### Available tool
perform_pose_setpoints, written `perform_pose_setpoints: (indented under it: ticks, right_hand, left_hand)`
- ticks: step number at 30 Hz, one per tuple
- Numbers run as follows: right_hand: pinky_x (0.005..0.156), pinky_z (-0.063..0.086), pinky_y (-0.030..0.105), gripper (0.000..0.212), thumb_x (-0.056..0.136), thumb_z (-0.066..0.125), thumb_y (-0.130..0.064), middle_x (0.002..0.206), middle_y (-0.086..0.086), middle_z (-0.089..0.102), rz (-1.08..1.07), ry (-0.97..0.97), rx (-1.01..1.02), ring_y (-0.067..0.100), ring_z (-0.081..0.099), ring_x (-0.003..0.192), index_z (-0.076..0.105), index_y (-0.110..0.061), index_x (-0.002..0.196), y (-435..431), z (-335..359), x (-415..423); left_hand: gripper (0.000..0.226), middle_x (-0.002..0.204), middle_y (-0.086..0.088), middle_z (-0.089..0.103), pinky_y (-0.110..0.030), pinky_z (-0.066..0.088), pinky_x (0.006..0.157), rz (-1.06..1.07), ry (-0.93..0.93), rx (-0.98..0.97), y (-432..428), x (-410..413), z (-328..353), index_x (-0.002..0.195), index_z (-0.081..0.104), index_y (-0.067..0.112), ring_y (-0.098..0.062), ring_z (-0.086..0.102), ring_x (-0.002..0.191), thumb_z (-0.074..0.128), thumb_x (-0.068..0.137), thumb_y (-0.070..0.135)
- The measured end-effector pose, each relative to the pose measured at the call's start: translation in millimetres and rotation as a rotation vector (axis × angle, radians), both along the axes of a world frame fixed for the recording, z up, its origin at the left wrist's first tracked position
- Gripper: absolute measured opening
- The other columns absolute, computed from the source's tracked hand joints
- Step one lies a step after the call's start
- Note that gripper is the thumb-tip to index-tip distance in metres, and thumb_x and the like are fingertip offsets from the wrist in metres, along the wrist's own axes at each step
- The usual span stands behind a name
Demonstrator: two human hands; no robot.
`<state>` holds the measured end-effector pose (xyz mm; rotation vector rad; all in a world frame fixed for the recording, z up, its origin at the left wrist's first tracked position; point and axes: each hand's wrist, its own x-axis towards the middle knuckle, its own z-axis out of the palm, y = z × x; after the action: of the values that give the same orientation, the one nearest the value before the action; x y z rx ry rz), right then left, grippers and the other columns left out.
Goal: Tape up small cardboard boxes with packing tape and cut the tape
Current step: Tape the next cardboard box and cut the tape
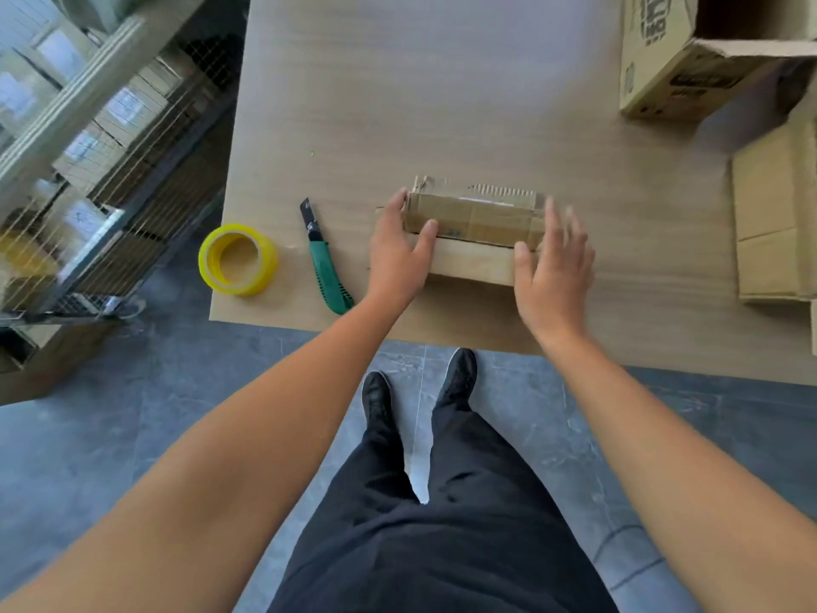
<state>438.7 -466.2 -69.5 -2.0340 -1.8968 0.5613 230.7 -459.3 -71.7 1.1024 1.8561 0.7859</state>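
Head view is the only angle, so here goes. The small cardboard box [475, 227] sits mid-bench [442, 104], near the front edge, with a hand at each end. The left hand [400, 254] is laid flat against the left end, fingers [395, 205] straight and close together and the thumb resting on the near face. The right hand [552, 267] is at the right end with its fingers spread. It's motion-blurred, so I can't tell how firmly it's touching, though the thumb looks to be on the near corner.

Progress-wise, I'd say this box is at the closing or lining-up stage. The yellow tape roll [263, 276] lies untouched over on the left of the bench, and the green utility knife [325, 267] sits between the roll and the left hand with its blade end pointing away. Nobody's holding either. There's a glossy patch on the box top that might be tape, but I honestly can't tell. So taping and cutting look mostly ahead.

As for writing, the big open carton [654, 73] at the far right has dark print on its sides, too blurry to read. The flattened cartons [769, 223] beside it look plain.
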Motion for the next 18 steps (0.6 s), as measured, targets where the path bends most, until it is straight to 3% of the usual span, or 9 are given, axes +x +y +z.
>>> perform_pose_setpoints:
  ticks: [3,6,8,10,12,14,18]
  right_hand:
    - [0.122,0.012,0.056,0.059,0.102,0.034,-0.048,0.164,0.013,0.026,0.249,-0.122,0.051,0.036,0.017,0.153,0.033,-0.026,0.157,5.9,2.7,-26.4]
    - [0.122,-0.004,0.057,0.06,0.104,0.028,-0.054,0.17,0.006,0.006,0.308,-0.311,-0.038,0.031,-0.001,0.156,0.018,-0.034,0.16,4.3,-0.1,-47.1]
    - [0.123,-0.006,0.057,0.061,0.104,0.028,-0.054,0.17,0.005,0.003,0.307,-0.343,-0.039,0.031,-0.003,0.156,0.015,-0.034,0.161,3.3,0.2,-49.1]
    - [0.123,-0.003,0.057,0.063,0.103,0.026,-0.056,0.169,0.007,0.008,0.315,-0.365,-0.018,0.032,0.003,0.156,0.02,-0.032,0.16,4.1,1.6,-49.6]
    - [0.124,0.0,0.055,0.067,0.1,0.019,-0.059,0.168,0.009,0.015,0.31,-0.375,-0.015,0.033,0.007,0.155,0.024,-0.03,0.16,5.3,4.6,-52.4]
    - [0.125,-0.001,0.052,0.07,0.097,0.015,-0.062,0.167,0.009,0.018,0.303,-0.373,-0.029,0.031,0.008,0.155,0.026,-0.03,0.159,5.6,6.5,-54.5]
    - [0.125,-0.008,0.046,0.075,0.093,0.01,-0.069,0.169,0.005,0.012,0.293,-0.331,-0.073,0.025,0.001,0.156,0.021,-0.035,0.158,11.0,9.2,-51.0]
  left_hand:
    - [0.059,0.15,-0.004,0.046,-0.04,0.034,0.117,-0.058,-0.058,-0.058,7.9,-4.8,10.1,0.153,0.031,0.017,-0.018,0.043,0.138,0.055,0.1,0.032]
    - [0.047,0.148,-0.008,0.046,-0.03,0.027,0.117,-0.099,-0.085,0.0,1.2,-38.4,30.6,0.149,0.041,0.009,-0.021,0.041,0.139,0.046,0.105,0.025]
    - [0.043,0.136,-0.01,0.054,-0.03,0.029,0.11,-0.01,0.124,0.129,-16.7,-87.1,36.7,0.138,0.053,0.007,-0.026,0.046,0.13,0.051,0.098,0.023]
    - [0.047,0.128,-0.013,0.055,-0.037,0.031,0.11,0.106,0.362,0.09,-44.7,-143.6,34.0,0.127,0.056,0.009,-0.031,0.045,0.125,0.057,0.085,0.03]
    - [0.048,0.128,-0.018,0.053,-0.044,0.026,0.116,-0.01,0.588,-0.1,-72.1,-187.2,20.6,0.119,0.055,0.006,-0.035,0.037,0.132,0.061,0.082,0.037]
    - [0.044,0.128,-0.019,0.054,-0.046,0.018,0.121,-0.226,0.778,-0.158,-90.9,-210.3,4.5,0.113,0.057,0.003,-0.038,0.029,0.141,0.067,0.089,0.038]
    - [0.027,0.123,-0.015,0.062,-0.049,0.012,0.124,-0.272,0.86,0.016,-98.5,-220.7,14.2,0.109,0.059,0.008,-0.035,0.033,0.141,0.061,0.097,0.033]
